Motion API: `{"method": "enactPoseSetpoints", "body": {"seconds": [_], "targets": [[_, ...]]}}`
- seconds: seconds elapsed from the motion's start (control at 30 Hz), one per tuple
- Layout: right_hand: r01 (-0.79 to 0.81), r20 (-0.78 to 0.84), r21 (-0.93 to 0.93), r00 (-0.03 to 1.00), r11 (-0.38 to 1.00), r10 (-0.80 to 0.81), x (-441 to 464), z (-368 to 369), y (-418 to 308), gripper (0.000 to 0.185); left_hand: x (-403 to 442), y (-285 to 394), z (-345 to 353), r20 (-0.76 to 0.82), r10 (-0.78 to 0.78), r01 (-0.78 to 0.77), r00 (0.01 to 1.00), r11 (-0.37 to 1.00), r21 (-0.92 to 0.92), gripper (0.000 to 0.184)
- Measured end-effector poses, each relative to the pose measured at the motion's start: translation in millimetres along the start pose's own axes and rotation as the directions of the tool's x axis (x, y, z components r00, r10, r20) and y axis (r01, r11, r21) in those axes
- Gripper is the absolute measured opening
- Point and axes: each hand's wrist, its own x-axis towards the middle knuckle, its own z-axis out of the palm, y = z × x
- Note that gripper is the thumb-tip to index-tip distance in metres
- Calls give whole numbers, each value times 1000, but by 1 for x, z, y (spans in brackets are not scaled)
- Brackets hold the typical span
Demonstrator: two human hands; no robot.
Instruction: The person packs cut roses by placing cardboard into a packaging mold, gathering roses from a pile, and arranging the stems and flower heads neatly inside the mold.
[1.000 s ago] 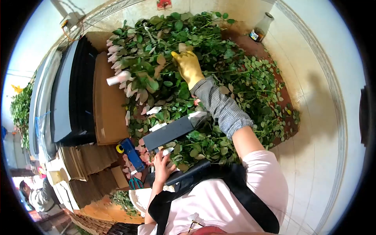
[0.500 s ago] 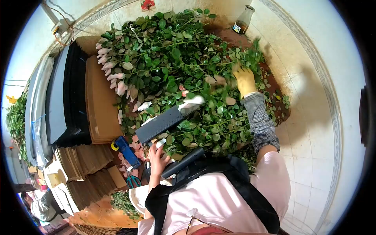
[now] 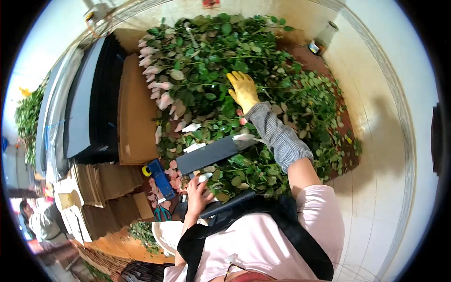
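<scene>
My right hand (image 3: 243,89), in a yellow glove with a grey knitted sleeve, reaches over a large pile of leafy rose stems (image 3: 211,61). Its fingers are spread and nothing shows in them. Pale pink rose heads (image 3: 159,86) line the left side of the pile. My left hand (image 3: 197,196) is bare, its fingers apart, low beside the pile. At its fingertips is a small white thing (image 3: 205,177) I cannot make out. Just above lies a dark grey strip (image 3: 206,156), with a whitish rose (image 3: 244,137) at its right end. A black rod (image 3: 230,203) lies near my apron.
Left of the pile stand cardboard sheets (image 3: 136,113) and black boards (image 3: 101,94). A blue tape dispenser (image 3: 162,180), teal scissors (image 3: 162,214) and loose pink petals (image 3: 174,175) lie near my left hand. A glass bottle (image 3: 323,38) stands at the back right. Another person (image 3: 42,221) is far left.
My right hand has moved left and slightly up, from the right part of the pile to its middle. My left hand stays beside the white thing. The whole view has shifted a little.
</scene>
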Motion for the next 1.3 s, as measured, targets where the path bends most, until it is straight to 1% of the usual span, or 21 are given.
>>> {"method": "enactPoseSetpoints", "body": {"seconds": [0.13, 0.2, 0.23, 0.27, 0.33, 0.37, 0.43, 0.47, 0.53, 0.6, 0.67, 0.73, 0.83, 0.9, 0.93, 1.07, 1.13, 1.2, 1.23, 1.27, 1.3], "targets": [[-110, 330, -209, 928, 972, 176, 30, 46, -6, 25, 1, 1, -1, 6, -12, 12, 1000, 1000, -10, 62], [38, 171, 193, 983, 980, -72, 26, 55, -7, 24, 0, 2, 0, -4, -21, 21, 1000, 1000, -16, 61], [237, -147, 269, 968, 933, -203, 19, 62, -5, 26, 0, 1, 1, -15, -28, 27, 1000, 999, -44, 61], [310, -282, 603, 945, 735, -167, 2, 45, -15, 27, 1, 3, 0, -8, -30, 30, 1000, 999, -36, 62], [339, -196, 551, 941, 762, -277, -23, -17, -12, 32, 1, 4, 0, -15, -13, 13, 1000, 1000, -13, 63], [50, 60, 728, 989, 684, -135, -33, -33, -5, 32, 2, 5, -2, -2, -21, 21, 1000, 1000, -13, 63], [-583, 554, 752, 812, 307, 185, -54, -66, 9, 32, -1, -1, 1, -16, -6, 6, 1000, 1000, -29, 62], [-576, 539, 813, 799, 83, 266, -62, -99, 11, 32, 0, -2, 2, -14, -13, 13, 1000, 1000, -28, 61], [-322, 235, 715, 947, 621, 220, -93, -127, 38, 37, 1, 0, 2, -42, -8, 6, 999, 999, -52, 60], [52, 4, 195, 999, 979, -54, -110, -174, 45, 43, 2, 4, -1, -42, -15, 13, 999, 999, -48, 58], [-163, 149, 272, 981, 948, 126, -123, -222, 22, 46, 4, 2, 2, -89, -1, -1, 996, 1000, -31, 58], [-122, 180, 123, 979, 985, 99, -146, -235, 29, 33, 1, -1, 3, -73, 14, -17, 997, 999, -32, 59], [-106, 225, 631, 973, 769, -50, -173, -220, 47, 53, 1, -6, 8, -89, 25, -27, 996, 999, -27, 59], [-412, 419, 836, 906, 362, 63, -190, -217, 30, 57, 0, -6, 9, -87, 27, -31, 996, 999, -43, 58], [-353, 388, 711, 918, 608, 81, -192, -208, 17, 45, 0, -8, 10, -96, 60, -62, 994, 998, -15, 61], [-535, 504, 805, 845, 256, 178, -248, -116, 9, 24, -3, -15, 16, -116, 57, -56, 992, 998, 14, 56], [-274, 455, 497, 890, 823, 22, -277, -74, 9, 23, -1, -13, 11, -50, 31, -32, 998, 999, -34, 58], [155, 256, 112, 950, 982, -180, -290, -58, 3, 22, -2, -20, 17, -64, 16, -16, 998, 1000, 6, 62], [98, 367, 76, 923, 992, -119, -288, -58, 5, 25, -1, -21, 18, -61, 26, -26, 998, 1000, -10, 62], [76, 281, 190, 951, 979, -129, -300, -40, 19, 26, 0, -23, 18, -59, 32, -33, 998, 999, -23, 62], [-521, 505, 390, 810, 759, 297, -285, -46, 10, 23, -1, -24, 17, -37, 54, -55, 998, 998, -15, 62]]}}
